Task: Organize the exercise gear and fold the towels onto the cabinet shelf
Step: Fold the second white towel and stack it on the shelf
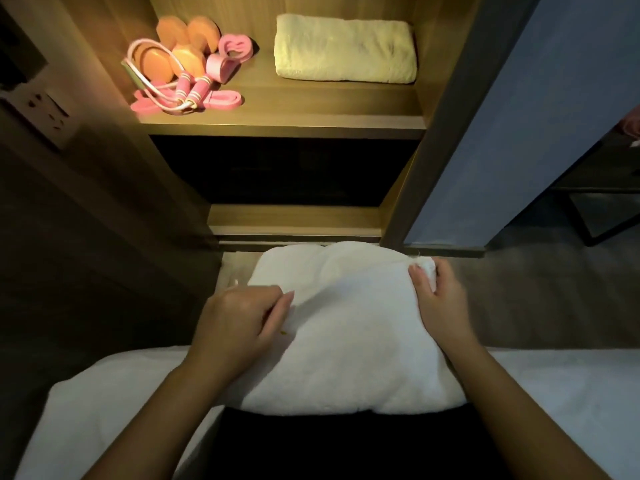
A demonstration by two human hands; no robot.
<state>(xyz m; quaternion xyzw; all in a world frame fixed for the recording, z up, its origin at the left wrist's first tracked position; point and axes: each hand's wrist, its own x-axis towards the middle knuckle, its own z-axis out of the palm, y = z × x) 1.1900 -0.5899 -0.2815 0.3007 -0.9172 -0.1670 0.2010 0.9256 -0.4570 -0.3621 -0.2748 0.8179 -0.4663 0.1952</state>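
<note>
A white towel (349, 341) lies folded over my lap in front of the cabinet. My left hand (239, 323) pinches its left edge between thumb and fingers. My right hand (440, 299) grips the towel's far right corner. On the lit wooden shelf (311, 109) a folded pale yellow towel (344, 48) lies at the right. At the shelf's left sit orange dumbbells (183, 46), a pink skipping rope (183, 91), a pink grip ring (235, 46) and a pink resistance band (221, 98).
White bedding (104, 403) spreads under and beside me. Below the lit shelf is a dark compartment (284, 171). A wall socket (45, 112) sits at the left, and a grey-blue panel (519, 133) stands at the right over grey carpet.
</note>
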